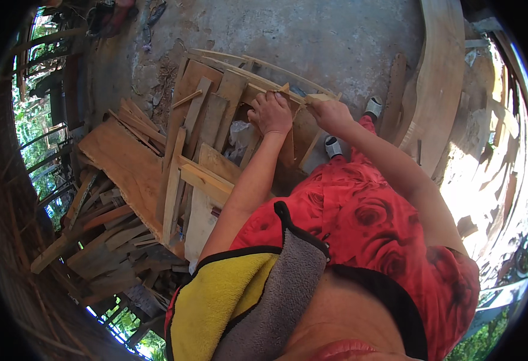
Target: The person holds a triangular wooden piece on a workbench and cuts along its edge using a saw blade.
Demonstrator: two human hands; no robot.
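Note:
Both of my hands are at the near side of a thin wooden strip (pixel 258 80) that runs across several loose boards. My left hand (pixel 270 112) has its fingers curled over the wood, beside a small sliver (pixel 285 88) sticking up. My right hand (pixel 329 114) grips a short pale piece of wood (pixel 319 97) against the right end of the strip. A brown board (pixel 308 137) hangs below my hands, and a crumpled white plastic bag (pixel 240 135) lies between boards under my left wrist.
A wide rough plank (pixel 119 156) and a jumbled scrap pile (pixel 119 240) lie at the left. Long slabs (pixel 432 78) lie along the right, on the concrete floor (pixel 348 36). My feet (pixel 332 146) are beside the boards. A yellow and grey cloth (pixel 222 301) hangs from my shoulder.

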